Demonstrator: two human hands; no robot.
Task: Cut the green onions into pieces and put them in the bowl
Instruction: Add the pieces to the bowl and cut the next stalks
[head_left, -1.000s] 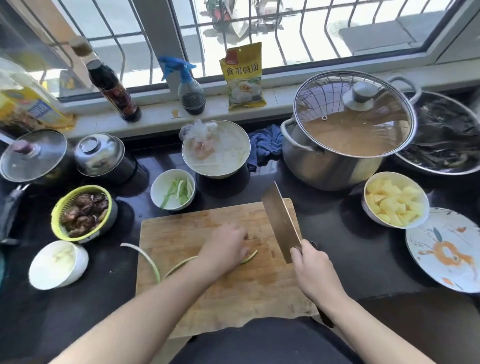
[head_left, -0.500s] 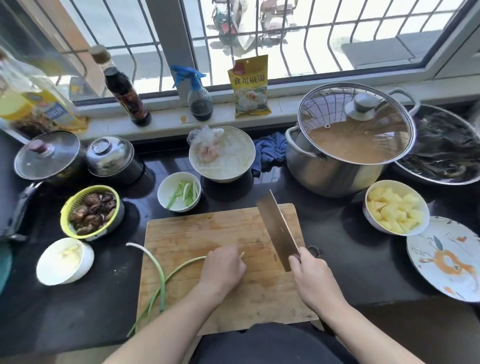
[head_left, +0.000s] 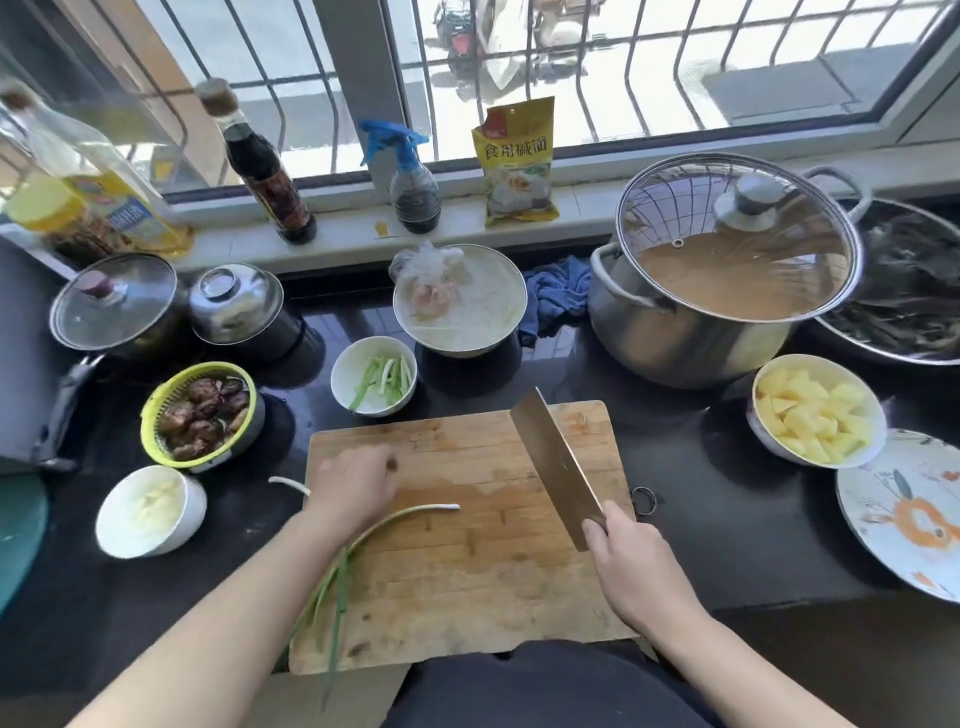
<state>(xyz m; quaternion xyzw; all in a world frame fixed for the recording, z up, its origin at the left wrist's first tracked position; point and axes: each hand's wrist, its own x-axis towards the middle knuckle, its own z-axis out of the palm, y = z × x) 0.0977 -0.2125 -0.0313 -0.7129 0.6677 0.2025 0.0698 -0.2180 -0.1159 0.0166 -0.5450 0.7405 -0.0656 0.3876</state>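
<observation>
My left hand (head_left: 353, 488) is blurred, fingers curled down on the left part of the wooden cutting board (head_left: 467, 587). It covers a green onion whose white end (head_left: 288, 483) sticks out past the board's left edge. A second green onion (head_left: 410, 514) lies free on the board, white tip pointing right, its green leaves trailing down-left under my forearm. My right hand (head_left: 631, 566) grips the handle of a cleaver (head_left: 556, 462), blade raised and tilted over the board's right half. A small white bowl (head_left: 345, 364) behind the board holds cut green onion strips.
Around the board stand a basket of mushrooms (head_left: 200, 415), a white bowl (head_left: 150, 512), a bowl of potato chunks (head_left: 815, 410), a patterned plate (head_left: 904, 514), a lidded steel pot (head_left: 727, 270) and a large white bowl (head_left: 460, 301). Bottles line the windowsill.
My left hand slid left and up the board, off the onion that now lies free and onto the other one. The cleaver stayed raised in my right hand.
</observation>
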